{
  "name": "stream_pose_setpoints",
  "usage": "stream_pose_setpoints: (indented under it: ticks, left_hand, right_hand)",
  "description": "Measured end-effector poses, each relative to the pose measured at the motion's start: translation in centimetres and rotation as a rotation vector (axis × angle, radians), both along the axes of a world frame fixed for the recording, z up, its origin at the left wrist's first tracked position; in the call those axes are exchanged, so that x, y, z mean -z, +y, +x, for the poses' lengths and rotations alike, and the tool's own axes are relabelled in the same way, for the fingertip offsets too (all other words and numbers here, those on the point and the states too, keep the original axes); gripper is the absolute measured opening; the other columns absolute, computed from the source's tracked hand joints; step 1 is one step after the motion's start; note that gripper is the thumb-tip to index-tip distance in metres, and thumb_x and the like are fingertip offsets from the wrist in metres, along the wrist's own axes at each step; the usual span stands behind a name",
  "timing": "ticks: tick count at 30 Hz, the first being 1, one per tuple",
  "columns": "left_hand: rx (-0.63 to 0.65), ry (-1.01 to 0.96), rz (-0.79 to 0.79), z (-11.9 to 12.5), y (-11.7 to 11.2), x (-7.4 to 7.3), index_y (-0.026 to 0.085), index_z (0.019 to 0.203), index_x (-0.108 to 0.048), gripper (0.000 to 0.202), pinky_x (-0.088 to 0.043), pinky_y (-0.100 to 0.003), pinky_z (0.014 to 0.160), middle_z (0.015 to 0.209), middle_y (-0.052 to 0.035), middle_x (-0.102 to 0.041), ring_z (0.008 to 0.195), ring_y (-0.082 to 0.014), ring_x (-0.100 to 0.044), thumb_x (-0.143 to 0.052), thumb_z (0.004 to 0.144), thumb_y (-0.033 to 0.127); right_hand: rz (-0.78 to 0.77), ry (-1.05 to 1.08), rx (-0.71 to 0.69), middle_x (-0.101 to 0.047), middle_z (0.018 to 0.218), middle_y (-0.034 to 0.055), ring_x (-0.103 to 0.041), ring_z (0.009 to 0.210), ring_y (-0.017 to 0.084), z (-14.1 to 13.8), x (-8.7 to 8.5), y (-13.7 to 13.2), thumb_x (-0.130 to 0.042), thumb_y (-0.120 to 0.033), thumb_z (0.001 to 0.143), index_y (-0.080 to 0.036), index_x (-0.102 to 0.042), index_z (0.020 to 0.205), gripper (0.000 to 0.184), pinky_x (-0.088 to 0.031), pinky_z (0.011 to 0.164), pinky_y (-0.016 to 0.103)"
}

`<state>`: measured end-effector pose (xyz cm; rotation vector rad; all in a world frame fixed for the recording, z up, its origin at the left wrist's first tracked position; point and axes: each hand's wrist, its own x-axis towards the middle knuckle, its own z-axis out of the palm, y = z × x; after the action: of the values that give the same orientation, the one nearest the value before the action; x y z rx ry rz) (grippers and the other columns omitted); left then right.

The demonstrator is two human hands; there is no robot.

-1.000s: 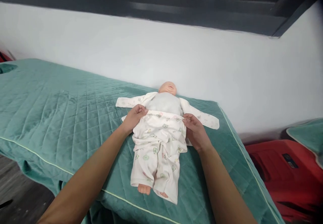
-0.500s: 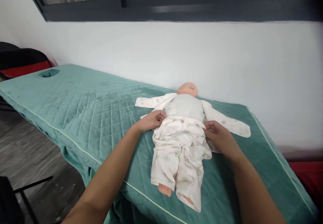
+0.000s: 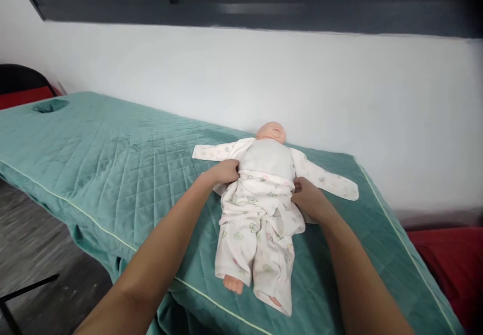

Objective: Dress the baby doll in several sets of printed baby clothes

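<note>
A baby doll point(image 3: 270, 132) lies on its back with its head toward the wall. It wears printed baby pants point(image 3: 241, 244) pulled up to the belly, and a white printed shirt point(image 3: 328, 178) with the sleeves spread out. The pale torso point(image 3: 266, 157) shows between the shirt's sides. At the waistband's left side, my left hand point(image 3: 225, 171) has its fingers curled on the cloth. My right hand point(image 3: 310, 199) pinches the waistband on the opposite side. Part of the fingertips is hidden on both hands. One foot point(image 3: 233, 283) sticks out of a pant leg.
The doll rests on a long bed with a green quilted cover point(image 3: 151, 149), which has a face hole point(image 3: 51, 105) at the far left. A white wall point(image 3: 320, 83) runs behind it under a dark window frame point(image 3: 264, 10). Red seats point(image 3: 449, 259) stand at either end.
My left hand's fingers have closed in against the waistband, and my right hand has turned slightly at its side. The whole view has shifted, so the doll appears further left.
</note>
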<state>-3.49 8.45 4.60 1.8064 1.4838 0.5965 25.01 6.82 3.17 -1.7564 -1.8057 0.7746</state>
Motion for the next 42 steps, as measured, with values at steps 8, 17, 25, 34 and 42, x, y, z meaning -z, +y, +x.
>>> stream_pose_setpoints:
  ticks: [8,17,25,34,42]
  left_hand:
    - [0.188,-0.226,-0.177,-0.7,0.4,-0.3,0.016,0.066,-0.062,0.011,-0.040,-0.026,0.048,0.059,-0.0024,-0.063,0.053,-0.0175,-0.057,-0.060,0.056,0.011]
    - [0.211,-0.739,-0.270,-0.4,-0.3,1.2,0.016,0.094,-0.070,0.033,-0.051,-0.033,0.077,0.086,-0.0054,-0.072,0.083,-0.0208,-0.065,-0.063,0.063,0.011]
    - [0.158,-0.696,-0.233,-0.6,-0.2,1.6,0.018,0.087,-0.072,0.020,-0.051,-0.033,0.081,0.082,-0.0039,-0.073,0.081,-0.0197,-0.065,-0.065,0.068,0.016]
    - [0.213,-0.348,-0.026,-1.3,-0.2,1.0,0.018,0.084,-0.072,0.019,-0.049,-0.033,0.085,0.087,-0.0029,-0.073,0.085,-0.0220,-0.062,-0.056,0.073,0.019]
    - [-0.117,-0.087,0.457,-0.4,-0.5,1.7,0.017,0.080,-0.062,0.013,-0.045,-0.030,0.076,0.083,-0.0037,-0.064,0.078,-0.0179,-0.056,-0.053,0.074,0.011]
  right_hand:
    - [-0.233,0.450,-0.158,-0.063,0.067,-0.0022,-0.054,0.062,0.014,-0.2,-1.6,-0.3,-0.066,-0.016,0.060,-0.020,-0.061,0.071,0.013,-0.041,0.053,0.024]
    - [-0.185,0.739,-0.067,-0.064,0.061,-0.0033,-0.056,0.055,0.015,0.6,-0.5,-1.0,-0.071,-0.026,0.066,-0.022,-0.068,0.078,0.013,-0.042,0.052,0.026]
    - [-0.306,0.949,-0.121,-0.074,0.080,0.0031,-0.065,0.069,0.020,1.2,0.1,-0.7,-0.077,-0.027,0.067,-0.020,-0.074,0.096,0.030,-0.049,0.066,0.032]
    - [-0.161,0.496,-0.133,-0.070,0.078,0.0004,-0.062,0.076,0.020,2.0,0.4,-0.3,-0.070,-0.038,0.075,-0.021,-0.073,0.095,0.026,-0.048,0.071,0.032]
    - [0.081,0.182,0.076,-0.068,0.081,0.0047,-0.061,0.075,0.023,0.4,0.4,0.4,-0.060,-0.027,0.074,-0.023,-0.063,0.085,0.013,-0.045,0.064,0.034]
